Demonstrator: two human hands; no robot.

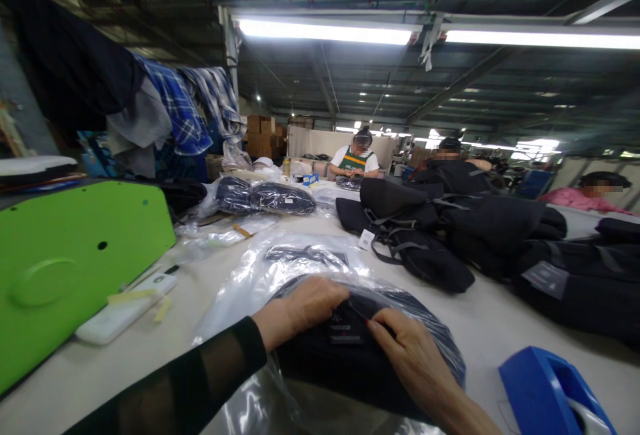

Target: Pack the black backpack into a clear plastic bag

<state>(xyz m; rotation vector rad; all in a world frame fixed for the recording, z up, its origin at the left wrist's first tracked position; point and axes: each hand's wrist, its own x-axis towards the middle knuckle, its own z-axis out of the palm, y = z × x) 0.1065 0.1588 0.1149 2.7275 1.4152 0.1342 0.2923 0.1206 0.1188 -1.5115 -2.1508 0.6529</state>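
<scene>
A black bag [340, 368] lies partly inside a clear plastic bag [235, 295] on the pale table before me. My left hand [313, 301] is closed at the upper part of the black bag, its fingertips pinching dark fabric or the plastic edge. Just right of it, my right hand [407, 345] has thumb and fingers pressed together on the same dark material. Between the hands a small dark label [346, 333] shows on the black bag. Which layer each hand pinches is hard to make out.
A green machine [75, 268] and a white phone [127, 308] are at left. Wrapped bags [265, 196] lie farther back, black backpacks [425, 228] at right, and a blue tape dispenser [550, 391] at front right. A person [355, 158] works across the table.
</scene>
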